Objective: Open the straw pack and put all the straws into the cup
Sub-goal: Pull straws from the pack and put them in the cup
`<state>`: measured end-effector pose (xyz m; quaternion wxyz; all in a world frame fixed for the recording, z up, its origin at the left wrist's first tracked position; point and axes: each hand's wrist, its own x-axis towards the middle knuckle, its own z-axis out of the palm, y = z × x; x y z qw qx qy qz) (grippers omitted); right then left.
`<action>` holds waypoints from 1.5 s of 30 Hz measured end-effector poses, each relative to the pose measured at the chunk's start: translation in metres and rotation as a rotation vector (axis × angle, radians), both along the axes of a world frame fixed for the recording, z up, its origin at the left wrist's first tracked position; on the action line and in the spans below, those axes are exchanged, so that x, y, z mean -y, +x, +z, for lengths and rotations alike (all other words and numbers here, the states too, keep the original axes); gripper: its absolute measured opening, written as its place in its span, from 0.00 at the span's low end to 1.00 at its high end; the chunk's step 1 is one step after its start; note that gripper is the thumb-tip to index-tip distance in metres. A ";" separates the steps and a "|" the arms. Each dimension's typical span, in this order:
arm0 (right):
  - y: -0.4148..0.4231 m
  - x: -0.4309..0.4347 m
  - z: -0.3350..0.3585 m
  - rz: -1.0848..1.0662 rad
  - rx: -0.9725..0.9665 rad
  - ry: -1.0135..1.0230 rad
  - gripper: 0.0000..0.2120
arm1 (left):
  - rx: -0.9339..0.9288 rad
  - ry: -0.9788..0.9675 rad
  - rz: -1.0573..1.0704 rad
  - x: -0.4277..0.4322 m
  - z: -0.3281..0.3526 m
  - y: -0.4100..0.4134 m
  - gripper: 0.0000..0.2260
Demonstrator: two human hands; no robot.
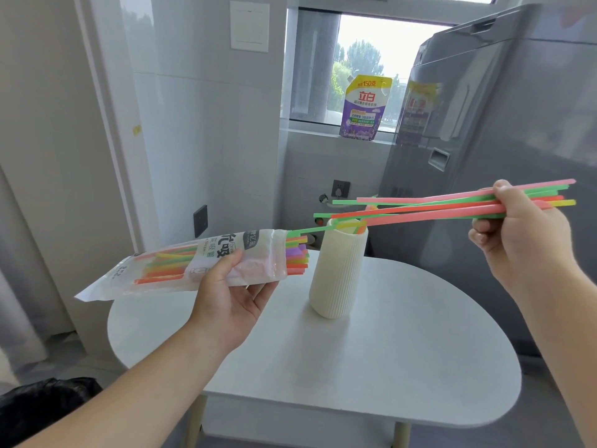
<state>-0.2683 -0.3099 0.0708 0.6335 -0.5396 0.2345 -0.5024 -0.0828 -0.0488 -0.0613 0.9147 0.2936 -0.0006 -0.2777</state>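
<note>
Over smooth white table (420,350), left hand (226,295) grips crinkly pack (161,270), right hand (520,234) pinches straws (420,209).

The left hand (226,295) holds the straw pack (193,266) from below with the thumb lying across its top. The pack is roughly level above the desk's left edge. Its open end faces the cup (339,273), and coloured straw ends (297,253) stick out just beside the cup's rim. The ribbed white cup stands upright near the far edge of the white desk (387,367), with a few straw tips (350,226) showing in its mouth. The right hand (517,234) grips a loose bundle of pink, green, orange and yellow straws (436,205) near one end. The bundle lies nearly level, its free ends above the cup's mouth. A detergent pouch (365,108) stands on the windowsill behind.
</note>
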 end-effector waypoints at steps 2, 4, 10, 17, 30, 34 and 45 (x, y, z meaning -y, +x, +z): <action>-0.002 -0.003 0.003 -0.059 -0.022 -0.055 0.07 | 0.003 0.005 -0.001 0.001 0.000 0.000 0.17; -0.003 -0.006 0.008 -0.112 -0.042 -0.124 0.08 | 0.004 0.005 -0.001 0.001 0.000 0.000 0.17; -0.003 -0.016 0.022 -0.223 -0.070 -0.271 0.10 | 0.010 0.008 0.004 -0.001 -0.001 0.001 0.19; 0.011 -0.024 0.033 -0.264 -0.157 -0.433 0.14 | 0.016 0.036 0.008 -0.006 -0.002 0.001 0.23; 0.070 -0.024 0.051 -0.193 -0.487 -0.654 0.13 | 0.027 0.041 -0.025 -0.012 -0.004 0.002 0.19; 0.088 -0.022 0.053 -0.149 -0.572 -0.691 0.13 | 0.030 0.040 -0.023 -0.013 -0.004 0.001 0.20; 0.126 -0.015 0.032 -0.028 -0.846 -0.786 0.17 | 0.033 0.041 -0.023 -0.011 -0.004 0.000 0.22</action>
